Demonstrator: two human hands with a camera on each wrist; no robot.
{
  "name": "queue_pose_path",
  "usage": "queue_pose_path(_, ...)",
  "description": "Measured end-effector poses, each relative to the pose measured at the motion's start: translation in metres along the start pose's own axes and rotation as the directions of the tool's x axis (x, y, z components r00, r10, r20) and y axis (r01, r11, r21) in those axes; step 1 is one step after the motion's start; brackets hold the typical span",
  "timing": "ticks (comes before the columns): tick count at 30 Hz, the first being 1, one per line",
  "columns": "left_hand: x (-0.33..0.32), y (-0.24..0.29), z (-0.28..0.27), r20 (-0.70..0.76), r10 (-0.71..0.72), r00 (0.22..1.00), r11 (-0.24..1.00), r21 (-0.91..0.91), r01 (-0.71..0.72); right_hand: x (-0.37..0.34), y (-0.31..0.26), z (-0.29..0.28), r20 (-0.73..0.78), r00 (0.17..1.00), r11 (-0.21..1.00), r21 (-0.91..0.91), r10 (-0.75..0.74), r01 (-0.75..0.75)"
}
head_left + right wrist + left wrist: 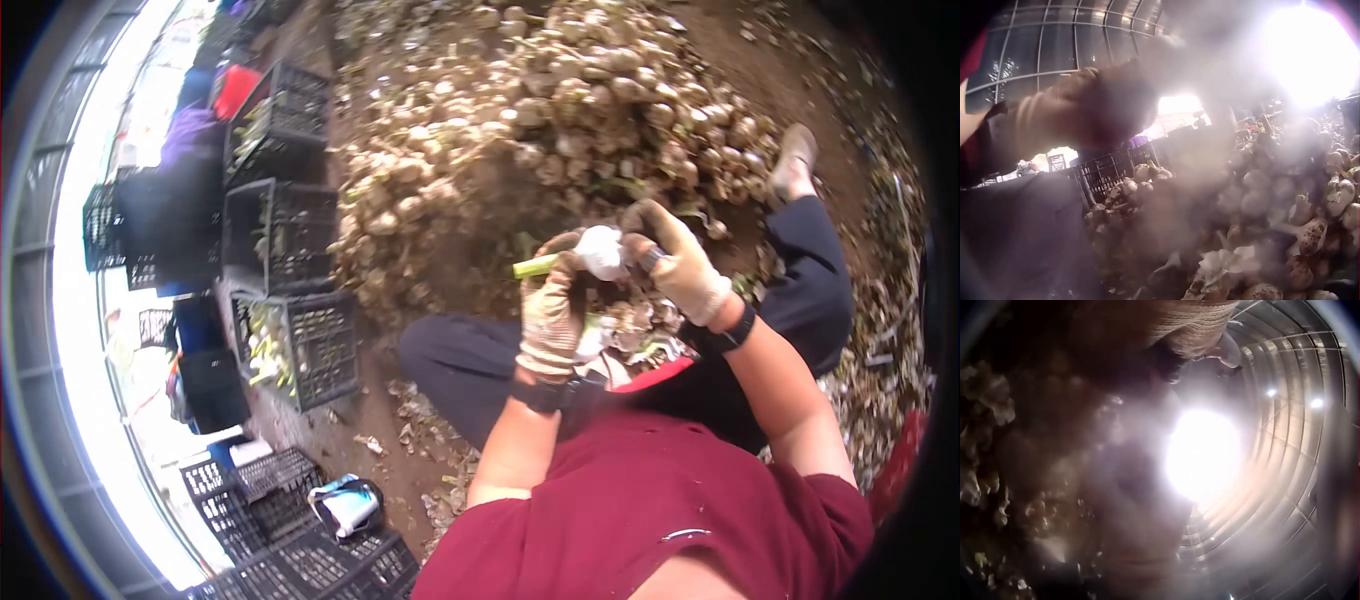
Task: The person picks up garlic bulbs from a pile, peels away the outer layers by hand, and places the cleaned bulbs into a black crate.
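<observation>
A peeled-looking white garlic bulb (602, 252) with a short cut green stem (535, 266) is held up in front of the lap. My left hand (552, 312), in a cream glove with dirty fingertips, grips it at the stem end. On its other side my right hand (685, 268), gloved likewise, has curled fingers and thumb against the bulb, a dark band round one finger. Glare and blur cover much of both wrist views; the left glove (1194, 328) shows at the top of the left one.
A large heap of unpeeled garlic (600, 90) spreads ahead. Papery skins (645, 325) lie in the lap between the bent legs. Black crates (322, 345), some holding trimmed garlic, line the left side. Loose skins (880, 350) litter the ground at right.
</observation>
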State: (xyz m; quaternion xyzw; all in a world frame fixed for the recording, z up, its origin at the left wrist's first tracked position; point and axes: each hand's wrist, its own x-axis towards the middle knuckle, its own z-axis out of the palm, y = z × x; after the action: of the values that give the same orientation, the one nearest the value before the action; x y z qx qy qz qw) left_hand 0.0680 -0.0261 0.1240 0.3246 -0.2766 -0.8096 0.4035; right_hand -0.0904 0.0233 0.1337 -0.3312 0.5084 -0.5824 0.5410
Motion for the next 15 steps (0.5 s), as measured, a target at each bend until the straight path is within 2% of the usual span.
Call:
queue_pose_path(2, 0.001, -0.001, 0.001, -0.038, 0.016, 0.999, 0.994, -0.111, -0.02, -0.007, -0.015, 0.005, 0.115, 0.985, 0.977, 0.157, 0.126, -0.143)
queue_pose_path(4, -0.001, 0.008, -0.001, -0.058, 0.13, 0.99, 0.984, 0.13, -0.121, -0.008, -0.012, 0.005, 0.209, 0.975, 0.936, 0.326, 0.068, -0.135)
queue_pose_path(5, 0.0, 0.015, -0.007, -0.032, 0.136, 0.99, 0.975, 0.183, -0.128, -0.009, -0.012, 0.003, 0.262, 0.965, 0.962, 0.262, 0.002, -0.073)
queue_pose_path(6, 0.001, 0.017, -0.016, -0.04, 0.146, 0.988, 0.974, 0.181, -0.137, -0.008, -0.013, 0.006, 0.274, 0.962, 0.963, 0.259, 0.004, -0.077)
queue_pose_path(8, 0.004, 0.023, -0.026, -0.01, 0.173, 0.985, 0.963, 0.213, -0.167, -0.005, -0.014, 0.009, 0.031, 0.989, 0.985, 0.089, 0.145, -0.147)
queue_pose_path(9, 0.0, 0.023, -0.019, -0.102, 0.181, 0.978, 0.969, 0.191, -0.159, -0.005, -0.017, 0.008, 0.056, 0.994, 0.995, -0.004, 0.095, -0.095)
queue_pose_path(10, -0.002, 0.022, -0.019, -0.105, 0.182, 0.978, 0.969, 0.191, -0.159, -0.004, -0.011, 0.006, 0.058, 0.994, 0.995, -0.004, 0.097, -0.097)
queue_pose_path(12, -0.006, 0.02, -0.016, -0.046, 0.226, 0.973, 0.9, 0.391, -0.19, 0.0, 0.01, 0.003, 0.225, 0.971, 0.924, -0.346, -0.084, 0.16)
queue_pose_path(13, -0.012, 0.02, -0.011, -0.005, 0.22, 0.975, 0.885, 0.422, -0.198, -0.002, 0.015, 0.006, 0.195, 0.98, 0.946, -0.307, -0.042, 0.102)
queue_pose_path(14, -0.013, 0.023, -0.011, 0.02, 0.151, 0.988, 0.904, 0.401, -0.146, -0.001, 0.011, 0.003, 0.199, 0.979, 0.946, -0.31, -0.037, 0.099)
queue_pose_path(15, -0.013, 0.026, -0.011, 0.042, 0.111, 0.993, 0.942, 0.315, -0.119, 0.002, 0.003, -0.002, 0.292, 0.955, 0.921, -0.36, -0.041, 0.15)
